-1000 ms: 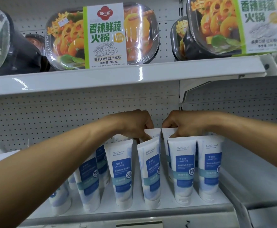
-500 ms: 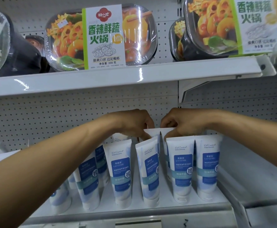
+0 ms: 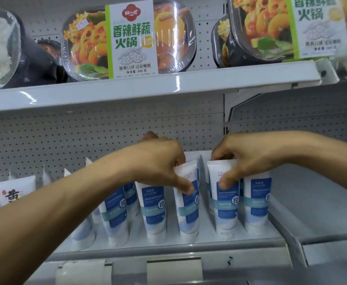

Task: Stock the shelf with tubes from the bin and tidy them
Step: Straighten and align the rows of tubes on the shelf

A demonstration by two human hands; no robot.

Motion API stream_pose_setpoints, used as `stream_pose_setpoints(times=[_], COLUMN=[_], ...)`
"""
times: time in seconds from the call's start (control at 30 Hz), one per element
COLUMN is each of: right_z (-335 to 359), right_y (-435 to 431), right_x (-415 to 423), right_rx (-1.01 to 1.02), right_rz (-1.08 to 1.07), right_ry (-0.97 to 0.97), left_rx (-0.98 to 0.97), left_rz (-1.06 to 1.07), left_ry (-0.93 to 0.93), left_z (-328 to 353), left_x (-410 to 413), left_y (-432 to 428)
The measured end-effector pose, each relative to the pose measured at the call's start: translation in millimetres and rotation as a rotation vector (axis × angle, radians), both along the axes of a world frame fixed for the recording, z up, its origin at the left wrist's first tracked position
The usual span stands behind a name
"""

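1. I see a white store shelf (image 3: 189, 246) at chest height, holding a front row of white-and-blue tubes standing upright on their caps, with more tubes behind them.
2. My left hand (image 3: 160, 163) reaches in from the lower left and pinches the crimped top of the centre front tube (image 3: 187, 206), thumb on its printed face and fingers curled behind it.
3. My right hand (image 3: 244, 159) comes in from the right and grips the next tube (image 3: 227, 210) the same way, thumb pressed on its front near the top.
4. The two gripped tubes stand just beside each other, with a narrow gap between them.
5. Another tube (image 3: 256, 206) stands at the far right of the row, touching or nearly touching the one in my right hand; I cannot tell which.
6. To the left stands a free tube (image 3: 154, 212), then others partly hidden by my left forearm.
7. At the far left edge stand white tubes with dark brushed lettering (image 3: 12, 194), a different product.
8. On the upper shelf (image 3: 148, 87) sit wrapped hot pot meal trays (image 3: 129, 40) with green-and-white labels.
9. The pegboard back panel (image 3: 65, 136) is grey and perforated.
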State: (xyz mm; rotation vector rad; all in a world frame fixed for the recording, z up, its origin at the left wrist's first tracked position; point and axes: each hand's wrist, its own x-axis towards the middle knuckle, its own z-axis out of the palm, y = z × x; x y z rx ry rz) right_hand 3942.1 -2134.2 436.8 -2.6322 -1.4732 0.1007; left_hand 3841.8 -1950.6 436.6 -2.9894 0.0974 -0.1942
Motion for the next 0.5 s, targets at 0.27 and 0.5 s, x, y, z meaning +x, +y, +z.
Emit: stream_pose_setpoints(times=[0.27,0.5], right_z=[-10,-11], right_y=[0,-1], right_x=[0,-1], right_rx=[0.021,0.032], right_rz=[-0.049,-0.066], right_ry=[-0.05,-0.049], left_rx=[-0.061,-0.117], left_rz=[-0.087,-0.107], left_ry=[-0.09,-0.067], left_z=[-12,-12], left_x=[16,18], left_y=[5,8])
